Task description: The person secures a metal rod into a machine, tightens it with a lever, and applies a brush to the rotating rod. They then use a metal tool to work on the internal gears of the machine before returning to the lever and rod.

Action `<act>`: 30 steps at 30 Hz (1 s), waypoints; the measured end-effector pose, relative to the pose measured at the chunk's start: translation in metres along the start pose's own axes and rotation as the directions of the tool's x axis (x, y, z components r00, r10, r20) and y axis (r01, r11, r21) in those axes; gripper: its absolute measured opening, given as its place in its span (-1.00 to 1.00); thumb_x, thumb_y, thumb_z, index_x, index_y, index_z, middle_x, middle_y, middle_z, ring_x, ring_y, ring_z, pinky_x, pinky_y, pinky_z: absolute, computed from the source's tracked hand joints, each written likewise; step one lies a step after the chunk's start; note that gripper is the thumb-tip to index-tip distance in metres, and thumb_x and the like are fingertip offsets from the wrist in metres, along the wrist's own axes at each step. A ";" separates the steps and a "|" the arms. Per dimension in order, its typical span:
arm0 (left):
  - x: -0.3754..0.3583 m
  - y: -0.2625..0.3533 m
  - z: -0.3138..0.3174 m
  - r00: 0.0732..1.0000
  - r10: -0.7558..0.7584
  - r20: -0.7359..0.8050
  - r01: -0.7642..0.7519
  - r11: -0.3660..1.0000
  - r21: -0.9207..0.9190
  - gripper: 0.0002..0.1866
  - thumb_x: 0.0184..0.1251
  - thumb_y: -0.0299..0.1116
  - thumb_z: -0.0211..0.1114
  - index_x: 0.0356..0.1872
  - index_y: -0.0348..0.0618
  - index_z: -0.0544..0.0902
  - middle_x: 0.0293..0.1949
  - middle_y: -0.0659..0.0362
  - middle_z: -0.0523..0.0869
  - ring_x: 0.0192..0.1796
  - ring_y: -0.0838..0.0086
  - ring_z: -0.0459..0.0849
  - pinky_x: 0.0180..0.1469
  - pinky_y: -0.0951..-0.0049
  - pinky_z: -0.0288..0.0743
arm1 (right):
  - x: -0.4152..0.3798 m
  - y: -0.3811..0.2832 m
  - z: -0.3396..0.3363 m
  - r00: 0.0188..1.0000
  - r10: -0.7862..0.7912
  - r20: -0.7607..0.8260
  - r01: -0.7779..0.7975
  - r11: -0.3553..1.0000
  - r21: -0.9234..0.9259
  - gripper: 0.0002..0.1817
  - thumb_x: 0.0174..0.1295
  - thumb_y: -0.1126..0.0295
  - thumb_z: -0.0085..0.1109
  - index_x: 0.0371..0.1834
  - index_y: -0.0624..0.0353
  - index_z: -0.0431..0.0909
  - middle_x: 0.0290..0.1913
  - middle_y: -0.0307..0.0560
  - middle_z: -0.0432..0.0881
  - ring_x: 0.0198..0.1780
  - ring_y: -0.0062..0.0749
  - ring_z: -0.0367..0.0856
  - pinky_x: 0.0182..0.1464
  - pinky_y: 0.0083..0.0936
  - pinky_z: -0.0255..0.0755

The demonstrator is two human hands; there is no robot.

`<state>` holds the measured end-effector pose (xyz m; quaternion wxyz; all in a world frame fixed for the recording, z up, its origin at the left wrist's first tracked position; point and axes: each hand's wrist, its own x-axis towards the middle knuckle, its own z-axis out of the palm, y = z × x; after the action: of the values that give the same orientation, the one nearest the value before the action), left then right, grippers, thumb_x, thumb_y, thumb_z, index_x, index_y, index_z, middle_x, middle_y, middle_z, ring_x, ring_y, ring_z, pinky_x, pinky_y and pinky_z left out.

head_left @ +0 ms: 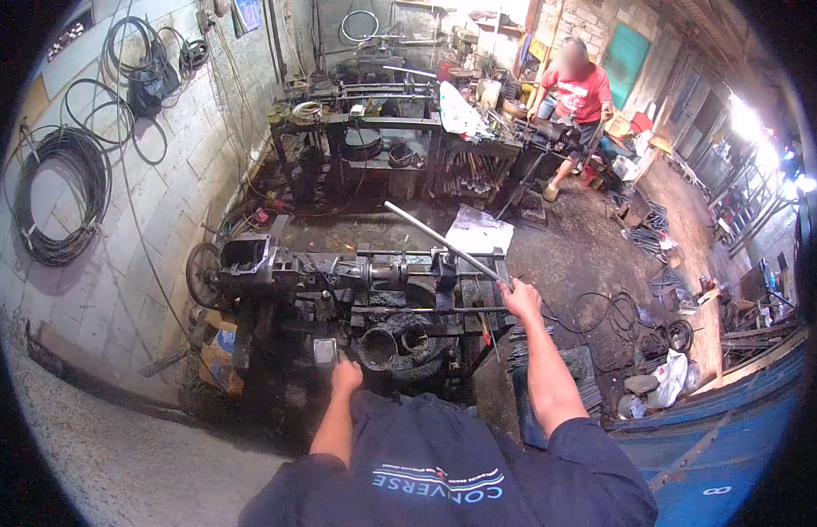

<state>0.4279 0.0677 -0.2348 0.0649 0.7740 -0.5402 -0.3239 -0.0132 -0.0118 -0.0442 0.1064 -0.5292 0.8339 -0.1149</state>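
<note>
My right hand [522, 301] is wrapped round the near end of a long silvery metal rod [443, 242]. The rod slants up and to the left, above the right part of a dark, greasy lathe-like machine [386, 274]. My left hand [346, 376] is low, on the near side of the machine, with its fingers curled. Just beyond it is a small pale square box-like thing [325, 350]; whether the fingers grip part of it or something else is too small to tell. Two round metal rings [377, 348] lie to the right of that hand.
A handwheel [204, 275] stands at the machine's left end. Farther back is a second long machine [373, 119]. A person in a red shirt [579, 92] sits by another machine at the back right. Coiled cables [61, 195] hang on the left wall; cables [606, 314] also lie on the right floor.
</note>
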 end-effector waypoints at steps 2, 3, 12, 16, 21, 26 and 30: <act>-0.002 0.002 -0.003 1.000 -0.005 0.015 0.005 1.000 0.004 -0.27 0.36 -0.21 0.09 0.46 -0.36 0.12 0.06 -0.35 0.61 0.10 -0.16 0.63 0.18 0.01 0.47 | 0.000 0.001 0.000 1.000 -0.004 0.000 0.004 1.000 -0.004 -0.32 0.27 -0.29 0.04 0.07 0.12 0.62 -0.05 0.30 0.67 0.08 0.22 0.62 0.12 0.01 0.45; -0.002 0.002 -0.003 0.999 -0.010 0.031 0.009 1.000 0.009 -0.28 0.35 -0.21 0.10 0.46 -0.35 0.13 0.04 -0.34 0.63 0.09 -0.16 0.63 0.18 0.02 0.48 | -0.002 -0.002 -0.003 1.000 -0.003 0.020 0.003 1.000 -0.006 -0.32 0.27 -0.29 0.03 0.06 0.12 0.62 -0.05 0.30 0.67 0.08 0.22 0.62 0.12 0.01 0.45; 0.001 -0.002 0.000 1.000 -0.006 0.018 0.006 1.000 -0.006 -0.36 0.36 -0.19 0.08 0.36 -0.40 0.27 -0.02 -0.35 0.65 0.06 -0.19 0.64 0.16 -0.03 0.49 | 0.000 0.001 -0.001 0.999 -0.017 0.030 0.018 1.000 -0.007 -0.35 0.29 -0.26 0.03 -0.02 0.17 0.61 -0.08 0.31 0.68 0.07 0.23 0.62 0.11 0.03 0.45; -0.004 0.000 -0.003 1.000 0.001 -0.012 -0.002 1.000 -0.028 -0.38 0.36 -0.18 0.09 0.32 -0.41 0.32 -0.03 -0.36 0.65 0.05 -0.20 0.64 0.15 -0.04 0.50 | -0.002 -0.004 -0.004 0.999 -0.024 0.035 0.024 1.000 -0.006 -0.36 0.30 -0.24 0.03 -0.04 0.19 0.60 -0.06 0.32 0.68 0.06 0.25 0.62 0.12 0.04 0.44; -0.004 0.001 -0.002 1.000 0.000 -0.010 0.000 1.000 -0.023 -0.36 0.36 -0.18 0.09 0.37 -0.38 0.28 -0.02 -0.35 0.65 0.05 -0.19 0.65 0.15 -0.03 0.50 | -0.004 -0.006 -0.008 0.999 -0.018 0.037 0.018 1.000 0.003 -0.36 0.30 -0.24 0.03 -0.02 0.19 0.60 -0.07 0.32 0.68 0.07 0.25 0.62 0.11 0.05 0.44; -0.008 0.004 -0.004 1.000 -0.007 -0.030 0.006 1.000 -0.017 -0.35 0.36 -0.17 0.10 0.37 -0.38 0.26 -0.02 -0.34 0.65 0.05 -0.18 0.65 0.13 -0.03 0.50 | -0.007 -0.007 -0.008 0.999 -0.009 0.041 0.009 1.000 0.003 -0.36 0.30 -0.21 0.05 0.09 0.18 0.59 -0.04 0.34 0.66 0.11 0.22 0.60 0.14 0.01 0.44; -0.003 0.001 -0.001 0.999 -0.014 -0.041 0.012 0.999 -0.031 -0.39 0.37 -0.16 0.10 0.31 -0.40 0.33 -0.03 -0.33 0.66 0.06 -0.18 0.64 0.14 -0.03 0.49 | -0.007 -0.006 -0.007 0.999 -0.004 0.035 0.004 1.000 0.011 -0.35 0.30 -0.21 0.05 0.10 0.18 0.59 -0.03 0.34 0.66 0.11 0.22 0.60 0.14 0.01 0.44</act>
<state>0.4269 0.0701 -0.2326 0.0857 0.7829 -0.5288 -0.3165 -0.0070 -0.0074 -0.0356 0.1234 -0.5323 0.8302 -0.1104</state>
